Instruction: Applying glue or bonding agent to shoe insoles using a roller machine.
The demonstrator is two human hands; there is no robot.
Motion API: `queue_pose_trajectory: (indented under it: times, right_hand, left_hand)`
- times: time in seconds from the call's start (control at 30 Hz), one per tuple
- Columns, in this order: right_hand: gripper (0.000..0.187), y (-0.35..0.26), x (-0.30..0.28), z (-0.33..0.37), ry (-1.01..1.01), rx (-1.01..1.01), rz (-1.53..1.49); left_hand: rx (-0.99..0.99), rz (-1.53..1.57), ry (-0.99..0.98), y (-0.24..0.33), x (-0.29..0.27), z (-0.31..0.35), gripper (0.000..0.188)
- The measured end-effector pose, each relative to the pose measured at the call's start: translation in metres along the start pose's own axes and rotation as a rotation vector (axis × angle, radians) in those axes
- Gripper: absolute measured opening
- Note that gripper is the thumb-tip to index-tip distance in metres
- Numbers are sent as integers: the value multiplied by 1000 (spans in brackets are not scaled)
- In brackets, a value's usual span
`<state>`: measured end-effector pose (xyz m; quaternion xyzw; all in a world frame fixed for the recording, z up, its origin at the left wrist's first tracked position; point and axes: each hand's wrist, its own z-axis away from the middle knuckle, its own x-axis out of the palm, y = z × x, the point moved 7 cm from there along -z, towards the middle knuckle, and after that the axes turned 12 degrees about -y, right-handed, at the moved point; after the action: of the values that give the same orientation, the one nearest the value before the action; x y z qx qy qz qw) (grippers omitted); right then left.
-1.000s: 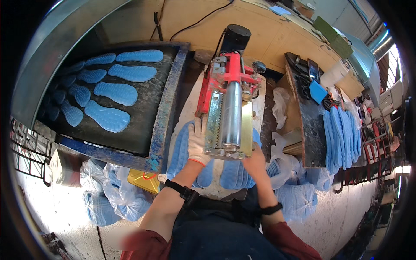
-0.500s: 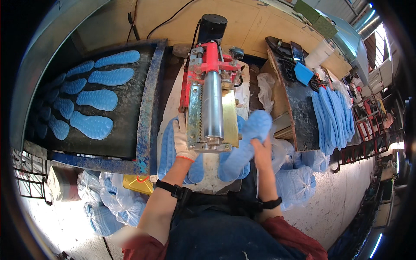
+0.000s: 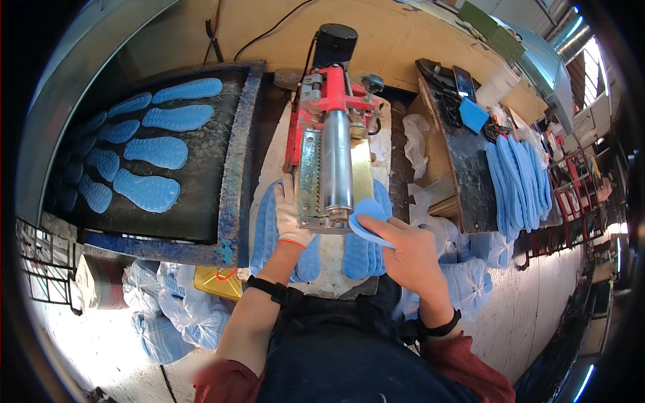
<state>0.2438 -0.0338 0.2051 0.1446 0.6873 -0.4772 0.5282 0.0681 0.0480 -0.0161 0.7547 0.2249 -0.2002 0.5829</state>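
A machine with a shiny metal roller (image 3: pixel 337 161) and a red frame (image 3: pixel 332 94) stands in front of me. My right hand (image 3: pixel 416 255) pinches a blue shoe sole (image 3: pixel 367 213) at the roller's near end, thumb on top; the sole is tilted, and part of it is hidden. My left hand (image 3: pixel 289 216), in a white glove, lies along the machine's left side with its fingers stretched forward. Beside it are stacked blue soles (image 3: pixel 264 235) on the machine's pale base. More blue soles (image 3: pixel 363 258) lie at the base's right, below my right hand.
A black belt (image 3: pixel 195 195) on the left carries several blue soles in rows. To the right, a dark table (image 3: pixel 474 195) holds a stack of soles (image 3: pixel 517 181), a phone (image 3: pixel 463 82) and a blue box (image 3: pixel 473 115). Plastic bags of soles (image 3: pixel 195 309) stand on the floor.
My right hand has turned and brought the sole from right of the machine to the roller's near end. The left hand stays beside the machine.
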Motion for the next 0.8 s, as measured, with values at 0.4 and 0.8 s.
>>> queue_pose_trajectory:
  times: [0.4, 0.8]
  right_hand:
    - [55, 69, 93, 25, -557, -31, -726]
    - [62, 43, 170, -29, -601, 87, -1213]
  left_hand:
    - [-110, 229, -25, 39, -72, 57, 59]
    - [-434, 1320, -293, 68, -70, 132, 57]
